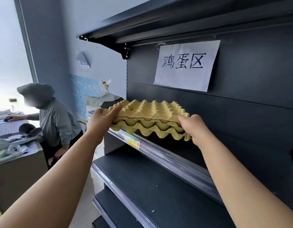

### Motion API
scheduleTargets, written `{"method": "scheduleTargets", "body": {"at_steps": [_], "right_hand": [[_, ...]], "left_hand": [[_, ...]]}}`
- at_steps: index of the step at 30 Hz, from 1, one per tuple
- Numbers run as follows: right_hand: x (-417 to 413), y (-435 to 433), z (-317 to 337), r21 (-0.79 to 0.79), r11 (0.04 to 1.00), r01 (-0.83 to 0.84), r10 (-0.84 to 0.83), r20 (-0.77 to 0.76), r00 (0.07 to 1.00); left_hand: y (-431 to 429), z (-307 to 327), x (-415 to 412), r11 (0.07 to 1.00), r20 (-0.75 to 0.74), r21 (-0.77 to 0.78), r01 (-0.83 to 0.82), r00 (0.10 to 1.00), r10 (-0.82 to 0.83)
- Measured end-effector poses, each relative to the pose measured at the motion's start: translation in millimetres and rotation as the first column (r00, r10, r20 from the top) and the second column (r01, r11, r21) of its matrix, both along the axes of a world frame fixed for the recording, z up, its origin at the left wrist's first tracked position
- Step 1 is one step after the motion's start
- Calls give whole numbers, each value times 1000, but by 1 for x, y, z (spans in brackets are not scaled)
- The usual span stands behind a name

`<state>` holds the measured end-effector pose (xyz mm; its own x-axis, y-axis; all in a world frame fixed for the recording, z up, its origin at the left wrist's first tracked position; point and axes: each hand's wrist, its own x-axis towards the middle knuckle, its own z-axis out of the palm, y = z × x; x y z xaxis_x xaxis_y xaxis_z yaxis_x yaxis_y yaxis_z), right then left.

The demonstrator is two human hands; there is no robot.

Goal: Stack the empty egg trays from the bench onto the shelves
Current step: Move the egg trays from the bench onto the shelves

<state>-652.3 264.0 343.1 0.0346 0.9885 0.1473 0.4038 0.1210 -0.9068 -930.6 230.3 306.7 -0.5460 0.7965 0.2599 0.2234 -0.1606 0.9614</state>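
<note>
Egg trays (147,116), seemingly 3 nested, overhang the shelf (167,155) front edge, long side along it. The left hand (101,120) and right hand (195,127) each grip a near corner, equally close; the shelf's back lies straight ahead.

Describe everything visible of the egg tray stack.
The egg tray stack is yellow moulded pulp, apparently three nested trays, top cups empty. It lies roughly level at the front edge of a dark shelf, below a paper sign. The left hand grips its left end, thumb on top; the right hand grips its right front corner.
</note>
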Motion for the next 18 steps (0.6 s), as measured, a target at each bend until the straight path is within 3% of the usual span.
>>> {"method": "scheduleTargets", "body": {"at_steps": [13, 18], "right_hand": [[-142, 72, -26, -22, 996, 84, -84, -3, 996], [-191, 88, -25, -50, 983, 177, -180, -59, 982]], "left_hand": [[136, -11, -142, 998, -16, 33, 54, 998, -54], [188, -17, -200, 968, -30, -63, 243, 969, -245]]}}
